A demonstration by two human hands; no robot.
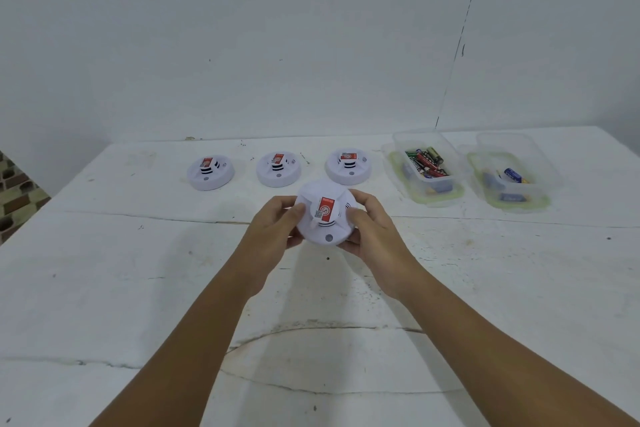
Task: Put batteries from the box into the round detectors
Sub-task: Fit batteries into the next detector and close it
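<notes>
I hold a white round detector with a red label above the table, face towards me. My left hand grips its left rim and my right hand grips its right rim, thumbs on the front. Three more round detectors stand in a row behind it: left detector, middle detector, right detector. A clear plastic box at the back right holds several batteries in red, green and black. A second clear box beside it holds a few blue batteries.
The white table is scuffed and cracked, with a white wall behind it. The table's left edge runs diagonally at the far left, with patterned floor beyond it.
</notes>
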